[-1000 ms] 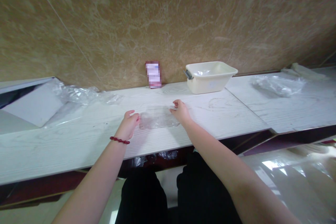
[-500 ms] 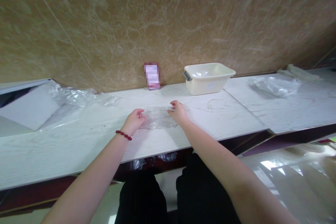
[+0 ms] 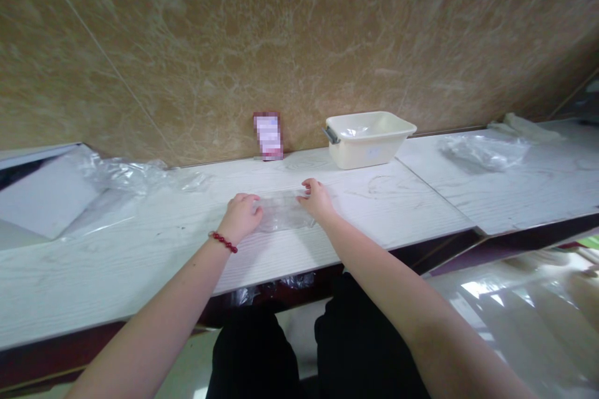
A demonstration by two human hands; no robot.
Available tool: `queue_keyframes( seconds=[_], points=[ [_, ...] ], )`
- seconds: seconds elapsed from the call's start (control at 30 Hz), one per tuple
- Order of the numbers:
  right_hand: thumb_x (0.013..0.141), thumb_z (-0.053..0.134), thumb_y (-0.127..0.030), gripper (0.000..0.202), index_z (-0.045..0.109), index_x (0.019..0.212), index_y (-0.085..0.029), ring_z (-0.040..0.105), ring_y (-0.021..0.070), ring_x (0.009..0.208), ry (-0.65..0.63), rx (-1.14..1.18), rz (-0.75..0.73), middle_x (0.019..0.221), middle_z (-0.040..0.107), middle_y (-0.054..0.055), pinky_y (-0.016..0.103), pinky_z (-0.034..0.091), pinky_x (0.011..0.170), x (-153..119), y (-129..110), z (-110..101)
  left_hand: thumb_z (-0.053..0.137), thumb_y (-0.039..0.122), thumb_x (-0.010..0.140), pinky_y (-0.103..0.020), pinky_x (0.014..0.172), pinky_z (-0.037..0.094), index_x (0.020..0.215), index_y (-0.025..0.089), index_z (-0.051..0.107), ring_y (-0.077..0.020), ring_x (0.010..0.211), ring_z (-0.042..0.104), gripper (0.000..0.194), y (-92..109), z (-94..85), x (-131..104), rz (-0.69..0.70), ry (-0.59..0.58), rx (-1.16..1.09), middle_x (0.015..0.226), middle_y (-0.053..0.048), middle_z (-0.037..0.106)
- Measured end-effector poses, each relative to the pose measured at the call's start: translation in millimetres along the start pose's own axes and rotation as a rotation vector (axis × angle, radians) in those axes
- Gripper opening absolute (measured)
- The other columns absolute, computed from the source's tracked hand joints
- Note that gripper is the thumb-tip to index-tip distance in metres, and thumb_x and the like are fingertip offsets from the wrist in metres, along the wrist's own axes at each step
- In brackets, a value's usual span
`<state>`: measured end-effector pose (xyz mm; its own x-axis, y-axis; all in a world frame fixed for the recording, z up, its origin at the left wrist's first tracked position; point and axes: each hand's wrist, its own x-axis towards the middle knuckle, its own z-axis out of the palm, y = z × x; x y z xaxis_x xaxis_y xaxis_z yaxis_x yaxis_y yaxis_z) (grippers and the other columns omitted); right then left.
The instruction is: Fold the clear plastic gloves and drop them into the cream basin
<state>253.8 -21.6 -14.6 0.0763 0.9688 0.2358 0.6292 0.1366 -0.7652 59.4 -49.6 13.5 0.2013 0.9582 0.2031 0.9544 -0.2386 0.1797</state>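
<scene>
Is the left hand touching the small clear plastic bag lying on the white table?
Touching: in the head view, the left hand has its fingertips on the clear plastic bag's left edge.

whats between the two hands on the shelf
A small clear plastic bag lies flat between the left hand and the right hand; both touch its ends, seen in the head view.

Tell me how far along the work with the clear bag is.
In hand: the clear plastic bag lies flat on the white counter, left hand and right hand at its ends. Nothing looks finished. More loose plastic lies untouched at left, and the cream tub behind.
</scene>
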Motion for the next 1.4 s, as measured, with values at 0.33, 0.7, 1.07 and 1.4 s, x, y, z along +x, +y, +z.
queue_keyframes(
  seconds=[0.33,0.7,1.07,1.4],
  points=[
    [0.058,0.063,-0.018,0.04,0.047,0.094,-0.017,0.052,0.0092,0.074,-0.008,-0.021,0.032,0.09,0.049,0.004,0.025,0.041,0.072,-0.4,-2.4,-1.5,0.019,0.044,0.082,-0.044,0.099,0.014,0.129,0.012,0.024,-0.023,0.125,0.014,0.057,16.7,26.6,-1.7,0.283,-0.242,0.123,0.136,-0.008,0.021],
    [0.072,0.049,-0.038,0.03,0.044,0.095,-0.019,0.054,0.008,0.061,-0.087,0.218,0.242,0.079,0.055,0.001,0.023,0.042,0.058,-11.6,10.8,-28.0,0.019,0.048,0.081,-0.044,0.099,0.011,0.129,0.015,0.024,-0.0235,0.125,0.014,0.058,20.3,26.4,-9.2,0.262,-0.22,0.166,0.137,-0.008,0.02],
    [0.06,0.062,-0.019,0.035,0.049,0.093,-0.02,0.049,0.006,0.056,-0.383,0.073,0.156,0.084,0.053,0.001,0.019,0.037,0.05,-36.9,-5.4,-50.9,0.017,0.056,0.078,-0.045,0.099,0.009,0.13,0.019,0.024,-0.0234,0.125,0.013,0.064,18.3,26.1,-7.8,0.263,-0.239,0.136,0.137,-0.007,0.018],
    [0.074,0.048,-0.021,0.019,0.054,0.091,-0.017,0.053,0.0143,0.079,-0.147,-0.318,-0.057,0.093,0.055,0.007,0.027,0.039,0.073,-37.4,-27.4,-45.2,0.019,0.062,0.074,-0.047,0.098,0.011,0.129,0.022,0.025,-0.0255,0.125,0.014,0.069,17.3,27.0,-10.1,0.265,-0.192,0.103,0.137,-0.008,0.02]
  ],
)
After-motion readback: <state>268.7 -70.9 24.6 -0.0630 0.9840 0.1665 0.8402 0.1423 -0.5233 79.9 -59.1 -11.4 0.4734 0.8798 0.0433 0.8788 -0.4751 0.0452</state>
